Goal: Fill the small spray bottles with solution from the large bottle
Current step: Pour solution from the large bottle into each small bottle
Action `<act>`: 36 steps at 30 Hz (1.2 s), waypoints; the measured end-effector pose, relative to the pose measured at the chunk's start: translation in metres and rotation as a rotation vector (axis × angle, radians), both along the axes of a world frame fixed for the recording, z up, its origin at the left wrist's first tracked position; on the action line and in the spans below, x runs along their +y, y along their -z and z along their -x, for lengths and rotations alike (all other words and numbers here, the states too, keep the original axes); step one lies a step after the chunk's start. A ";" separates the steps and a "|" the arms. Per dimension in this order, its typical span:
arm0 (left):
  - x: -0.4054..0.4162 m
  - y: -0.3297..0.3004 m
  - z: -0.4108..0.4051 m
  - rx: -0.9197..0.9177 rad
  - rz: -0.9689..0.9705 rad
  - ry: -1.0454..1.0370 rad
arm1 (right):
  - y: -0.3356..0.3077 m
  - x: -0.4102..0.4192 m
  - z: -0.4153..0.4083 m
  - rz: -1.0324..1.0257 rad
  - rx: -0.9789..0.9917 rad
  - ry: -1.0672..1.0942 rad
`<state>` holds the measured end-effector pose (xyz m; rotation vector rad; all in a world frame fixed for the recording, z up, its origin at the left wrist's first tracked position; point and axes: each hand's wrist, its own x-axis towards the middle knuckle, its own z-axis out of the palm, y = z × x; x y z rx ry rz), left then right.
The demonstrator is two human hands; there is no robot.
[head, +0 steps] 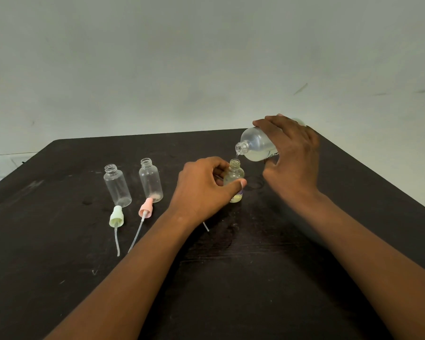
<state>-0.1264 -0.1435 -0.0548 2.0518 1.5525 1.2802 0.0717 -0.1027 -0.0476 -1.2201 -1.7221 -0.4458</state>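
My right hand (292, 155) grips the large clear bottle (255, 144), tipped on its side with its open mouth pointing left and down. A thin stream runs from that mouth into a small open bottle (234, 174), which stands upright on the dark table (255, 253). My left hand (201, 185) holds this small bottle by its body, thumb across the front. Pale liquid shows at its bottom. Two more small clear bottles (117, 185) (150, 180) stand open and look empty at the left.
A pale green spray cap (116, 217) and a pink spray cap (145, 209), each with a dip tube, lie in front of the left bottles. Another thin tube tip (205, 227) shows under my left wrist. A bare wall rises behind the table.
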 end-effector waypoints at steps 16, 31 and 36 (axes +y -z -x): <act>0.001 -0.001 0.000 -0.007 0.007 0.004 | 0.000 0.001 0.000 -0.002 0.004 -0.001; 0.001 -0.001 0.000 -0.002 0.003 0.005 | -0.001 0.000 0.000 -0.002 0.007 0.001; 0.000 -0.001 0.000 0.003 0.002 0.003 | 0.000 0.000 0.001 -0.008 0.005 0.000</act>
